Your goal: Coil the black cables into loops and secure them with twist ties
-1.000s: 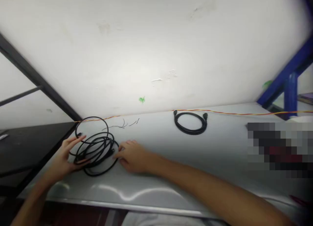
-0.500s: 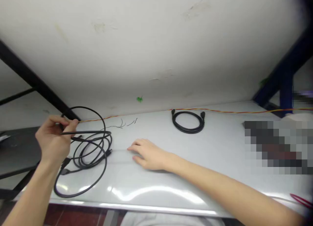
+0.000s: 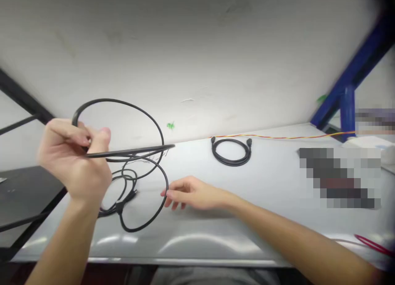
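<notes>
Head view, looking over a pale grey surface (image 3: 271, 178) set against a white wall. At left of frame, your left hand (image 3: 77, 161) is raised, its fingers curled tight around a loose black cable (image 3: 132, 150). One wide loop arcs above that hand, and another hangs toward the middle of the surface. More loops lie on the surface behind your left wrist, with a dark connector (image 3: 119, 207) among them; whether they all belong to one cable cannot be told.

At centre, your right hand (image 3: 191, 192) is low over the surface, its fingers bent and nearly together where the hanging loop crosses them; whether they grip it is unclear.

Right of centre, near the wall, a coiled black cable (image 3: 231, 163) lies in a neat ring with a plug at either side, so that one looks finished. The held cable appears only partly gathered: its loops differ in size, spread apart and do not form a single ring. Behind the neat ring runs a red and yellow twisted wire (image 3: 277, 137).
</notes>
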A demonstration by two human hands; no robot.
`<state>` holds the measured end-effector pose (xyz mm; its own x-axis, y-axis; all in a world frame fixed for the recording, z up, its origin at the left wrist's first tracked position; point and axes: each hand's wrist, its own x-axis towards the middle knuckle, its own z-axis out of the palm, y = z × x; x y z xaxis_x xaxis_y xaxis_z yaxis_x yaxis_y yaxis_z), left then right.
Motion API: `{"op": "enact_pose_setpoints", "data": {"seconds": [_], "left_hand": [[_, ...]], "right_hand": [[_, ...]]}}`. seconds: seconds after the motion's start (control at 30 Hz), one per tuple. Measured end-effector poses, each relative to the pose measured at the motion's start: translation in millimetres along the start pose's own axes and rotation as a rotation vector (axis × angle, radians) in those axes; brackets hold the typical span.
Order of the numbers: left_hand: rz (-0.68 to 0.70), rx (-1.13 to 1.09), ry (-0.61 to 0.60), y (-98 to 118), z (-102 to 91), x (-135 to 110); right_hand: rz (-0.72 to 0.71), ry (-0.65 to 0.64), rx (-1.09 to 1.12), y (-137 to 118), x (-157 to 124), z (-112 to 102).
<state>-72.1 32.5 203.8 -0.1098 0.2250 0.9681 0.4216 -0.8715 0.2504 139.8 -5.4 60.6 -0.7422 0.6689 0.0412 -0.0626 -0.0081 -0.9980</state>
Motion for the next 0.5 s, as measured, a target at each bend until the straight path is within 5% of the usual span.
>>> {"op": "enact_pose_setpoints", "data": {"seconds": [0.17,0.3,0.5], "left_hand": [[0.028,-0.007,-0.031,20.8,19.3,-20.2],[0.056,0.042,-0.293,40.4,22.4,-44.5],[0.158,0.013,-0.655,50.1,10.1,-87.4]], "right_hand": [[0.056,0.055,0.292,-8.3,-12.7,-23.6],[0.195,0.213,0.262,-7.3,-35.4,-56.0],[0.382,0.247,0.135,0.5,-57.4,-88.8]]}}
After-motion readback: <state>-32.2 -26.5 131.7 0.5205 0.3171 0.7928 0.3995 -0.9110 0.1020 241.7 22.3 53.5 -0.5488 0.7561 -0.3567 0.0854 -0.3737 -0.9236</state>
